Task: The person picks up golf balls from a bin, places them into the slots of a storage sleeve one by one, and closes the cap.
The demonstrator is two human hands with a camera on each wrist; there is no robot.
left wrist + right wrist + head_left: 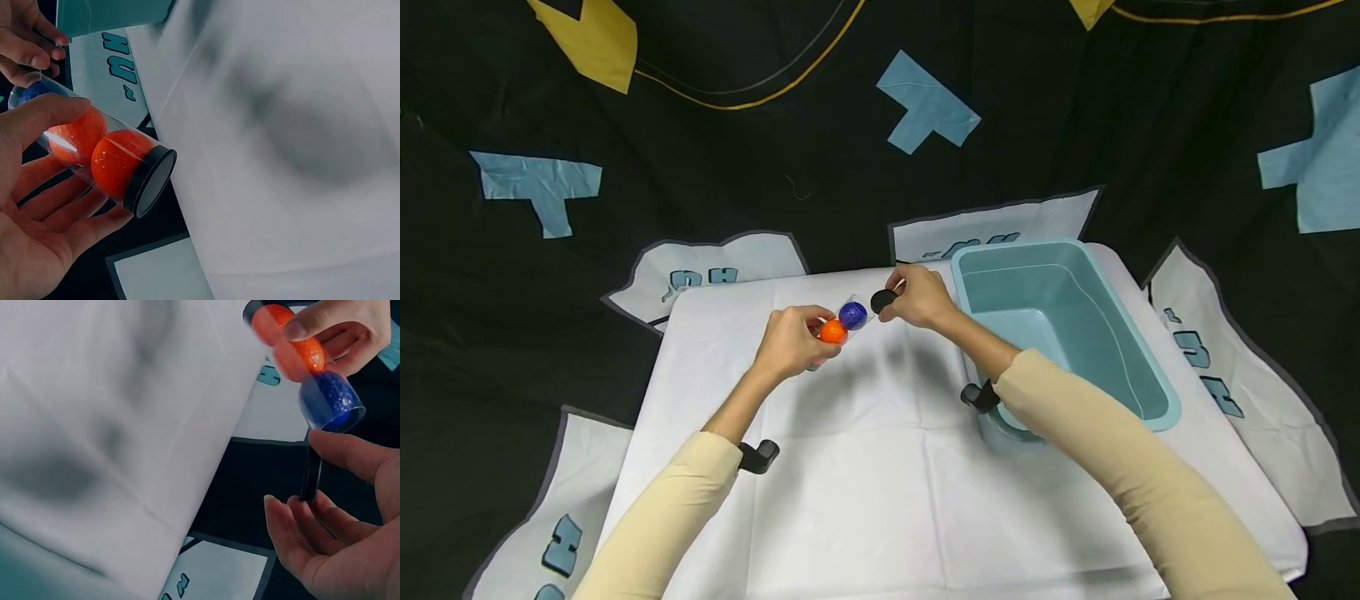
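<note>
- One clear tube (357, 416) is held aslant above the white table (850, 508), left of the tub, between the two hands.
- Three balls sit in the tube in a row: two orange balls (122, 164) and one blue ball (328, 397). The blue one lies at the uncovered end, toward the right hand; the orange ones fill the other end.
- One black end cap (150, 181) with a pale disc face closes the tube beside the outer orange ball.
- One black lid (882, 301), flat and round, is off the tube, just beside the blue ball's end.
- Two hands are at work. The left hand (790, 342) is clamped on the tube, thumb on one side and fingers on the other. The right hand (922, 297) pinches the lid on edge between thumb and fingertips.
- One teal tub (1022, 247) stands on the table to the right, its mouth facing up; its inner floor and walls show, with the near corner partly covered by the right sleeve (1097, 433).
- Three blue tape pieces (928, 102) and two yellow pieces (597, 42) are on the black backdrop (715, 175).
</note>
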